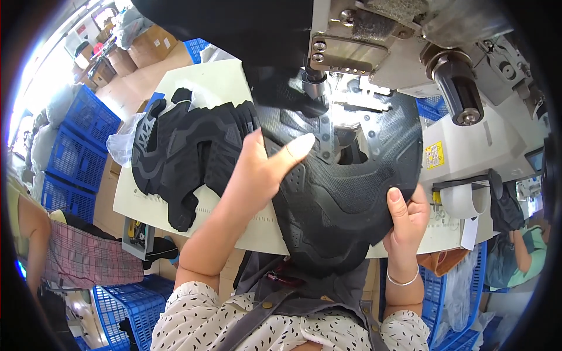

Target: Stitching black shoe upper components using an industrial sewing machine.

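Observation:
A flat black shoe upper point(351, 196) with textured panels and small holes lies spread under the head of a sewing machine point(363, 50). My left hand point(269, 164) grips its left part, the thumb stretched along the top and the other fingers hidden beneath. On the right edge, my right hand point(408, 222) pinches the upper with the thumb above and curled fingers behind. The upper's near end hangs over the front edge of the pale work table point(234, 70). Left of my left forearm lies an overlapping stack of black shoe uppers point(181, 146).
Clear plastic film point(121, 140) lies beside the stack. Below the table's left side sits a small drawer point(139, 237) with tools. Blue crates point(75, 155) stand at left, another blue crate point(132, 301) nearer. Co-workers sit at left point(35, 225) and right point(530, 254).

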`<state>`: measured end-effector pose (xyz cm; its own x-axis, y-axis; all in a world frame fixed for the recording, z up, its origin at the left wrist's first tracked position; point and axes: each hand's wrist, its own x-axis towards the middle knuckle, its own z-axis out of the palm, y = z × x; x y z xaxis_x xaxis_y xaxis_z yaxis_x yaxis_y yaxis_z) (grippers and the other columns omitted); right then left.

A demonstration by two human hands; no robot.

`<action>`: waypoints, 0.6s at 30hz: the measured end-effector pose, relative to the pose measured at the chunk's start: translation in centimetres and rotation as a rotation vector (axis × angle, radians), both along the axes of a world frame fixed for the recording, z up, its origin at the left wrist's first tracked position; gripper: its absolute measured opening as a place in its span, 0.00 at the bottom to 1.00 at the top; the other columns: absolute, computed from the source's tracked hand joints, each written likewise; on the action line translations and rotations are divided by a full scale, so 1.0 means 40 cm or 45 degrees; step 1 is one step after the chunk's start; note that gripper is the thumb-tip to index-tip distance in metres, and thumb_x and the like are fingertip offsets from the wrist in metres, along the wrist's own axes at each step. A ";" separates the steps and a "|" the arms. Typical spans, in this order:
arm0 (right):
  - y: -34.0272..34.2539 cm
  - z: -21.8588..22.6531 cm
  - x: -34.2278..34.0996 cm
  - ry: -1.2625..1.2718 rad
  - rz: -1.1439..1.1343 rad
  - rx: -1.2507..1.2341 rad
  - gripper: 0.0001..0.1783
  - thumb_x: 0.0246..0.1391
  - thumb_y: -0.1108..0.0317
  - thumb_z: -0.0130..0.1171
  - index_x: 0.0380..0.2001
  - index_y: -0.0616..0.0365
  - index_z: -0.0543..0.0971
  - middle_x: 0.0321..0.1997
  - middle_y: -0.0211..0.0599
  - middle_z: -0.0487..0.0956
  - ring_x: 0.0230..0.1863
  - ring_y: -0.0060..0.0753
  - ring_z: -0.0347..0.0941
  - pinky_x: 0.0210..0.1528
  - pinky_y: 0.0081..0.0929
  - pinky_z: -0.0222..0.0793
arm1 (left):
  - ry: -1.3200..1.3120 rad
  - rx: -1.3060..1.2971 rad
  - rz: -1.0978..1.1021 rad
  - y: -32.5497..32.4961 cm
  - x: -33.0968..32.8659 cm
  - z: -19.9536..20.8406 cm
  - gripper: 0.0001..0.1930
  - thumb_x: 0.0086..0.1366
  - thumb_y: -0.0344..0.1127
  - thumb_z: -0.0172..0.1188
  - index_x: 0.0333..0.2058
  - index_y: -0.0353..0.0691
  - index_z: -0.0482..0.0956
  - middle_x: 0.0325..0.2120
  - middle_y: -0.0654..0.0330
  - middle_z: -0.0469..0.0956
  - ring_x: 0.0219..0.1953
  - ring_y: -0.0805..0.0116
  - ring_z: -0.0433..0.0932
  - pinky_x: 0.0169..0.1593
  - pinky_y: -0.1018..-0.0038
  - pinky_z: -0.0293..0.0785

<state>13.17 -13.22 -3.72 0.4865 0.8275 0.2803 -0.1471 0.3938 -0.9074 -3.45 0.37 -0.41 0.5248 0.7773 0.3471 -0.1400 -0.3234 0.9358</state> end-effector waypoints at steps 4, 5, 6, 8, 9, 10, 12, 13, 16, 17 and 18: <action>0.030 0.004 0.006 -0.047 -0.035 0.030 0.17 0.54 0.72 0.50 0.46 0.68 0.67 0.43 0.41 0.73 0.43 0.26 0.71 0.46 0.21 0.66 | -0.045 0.031 -0.070 0.026 0.014 0.013 0.10 0.57 0.31 0.55 0.36 0.31 0.73 0.30 0.63 0.76 0.30 0.77 0.73 0.36 0.81 0.69; 0.041 0.007 0.012 -0.019 -0.005 0.040 0.16 0.55 0.72 0.50 0.46 0.67 0.67 0.43 0.41 0.74 0.42 0.26 0.71 0.45 0.21 0.67 | -0.044 0.034 -0.068 0.034 0.020 0.015 0.10 0.57 0.31 0.55 0.36 0.31 0.73 0.30 0.63 0.76 0.30 0.77 0.73 0.36 0.81 0.69; 0.051 0.011 0.016 0.009 0.026 0.051 0.15 0.55 0.72 0.49 0.45 0.67 0.68 0.43 0.40 0.74 0.42 0.26 0.71 0.45 0.20 0.67 | -0.156 -0.206 -0.101 0.042 0.029 0.015 0.10 0.57 0.31 0.55 0.37 0.32 0.73 0.30 0.63 0.75 0.31 0.78 0.73 0.37 0.81 0.69; 0.064 0.015 0.020 0.000 0.024 0.047 0.15 0.55 0.72 0.48 0.45 0.67 0.68 0.42 0.40 0.74 0.41 0.26 0.71 0.44 0.21 0.67 | -0.301 -0.495 -0.175 0.059 0.038 0.026 0.10 0.56 0.30 0.56 0.37 0.34 0.73 0.31 0.64 0.74 0.32 0.79 0.71 0.39 0.80 0.67; 0.070 0.016 0.023 -0.009 0.020 0.041 0.14 0.55 0.72 0.48 0.45 0.66 0.68 0.42 0.40 0.74 0.40 0.25 0.72 0.44 0.21 0.68 | -0.301 -0.495 -0.178 0.069 0.042 0.028 0.10 0.56 0.30 0.56 0.37 0.34 0.73 0.31 0.64 0.74 0.32 0.79 0.71 0.39 0.80 0.67; 0.078 0.023 0.022 -0.010 0.018 0.041 0.14 0.55 0.72 0.48 0.45 0.66 0.68 0.42 0.40 0.74 0.40 0.25 0.72 0.44 0.21 0.68 | -0.283 -0.456 -0.179 0.081 0.046 0.026 0.10 0.56 0.29 0.56 0.37 0.34 0.73 0.32 0.65 0.73 0.33 0.78 0.71 0.39 0.80 0.67; 0.093 0.039 0.016 0.042 -0.037 0.041 0.10 0.55 0.73 0.49 0.40 0.65 0.71 0.37 0.33 0.75 0.36 0.18 0.69 0.42 0.17 0.65 | -0.254 -0.390 -0.148 0.104 0.050 0.021 0.09 0.55 0.28 0.56 0.36 0.33 0.74 0.31 0.63 0.74 0.32 0.78 0.71 0.38 0.80 0.67; 0.101 0.040 0.021 0.042 -0.039 0.039 0.10 0.55 0.73 0.49 0.40 0.65 0.71 0.37 0.33 0.75 0.36 0.18 0.69 0.42 0.17 0.65 | -0.254 -0.392 -0.149 0.110 0.052 0.025 0.09 0.55 0.28 0.56 0.36 0.33 0.74 0.31 0.63 0.74 0.32 0.78 0.71 0.38 0.80 0.67; 0.115 0.042 0.038 0.019 0.017 0.003 0.08 0.54 0.70 0.51 0.35 0.63 0.71 0.26 0.30 0.76 0.20 0.13 0.69 0.19 0.10 0.64 | -0.265 -0.528 -0.180 0.133 0.065 0.042 0.09 0.56 0.26 0.54 0.35 0.29 0.73 0.29 0.58 0.76 0.29 0.74 0.75 0.35 0.81 0.69; 0.116 0.043 0.035 0.016 0.016 0.003 0.08 0.54 0.70 0.51 0.35 0.63 0.71 0.26 0.30 0.76 0.20 0.13 0.69 0.19 0.10 0.64 | -0.268 -0.527 -0.181 0.142 0.069 0.040 0.09 0.56 0.26 0.54 0.35 0.29 0.73 0.29 0.58 0.76 0.29 0.74 0.75 0.35 0.81 0.69; 0.116 0.045 0.029 0.000 -0.003 -0.021 0.08 0.54 0.69 0.51 0.34 0.63 0.71 0.25 0.30 0.76 0.18 0.13 0.68 0.15 0.10 0.62 | -0.284 -0.525 -0.188 0.150 0.072 0.040 0.08 0.56 0.26 0.53 0.35 0.29 0.74 0.29 0.58 0.76 0.30 0.73 0.75 0.35 0.80 0.69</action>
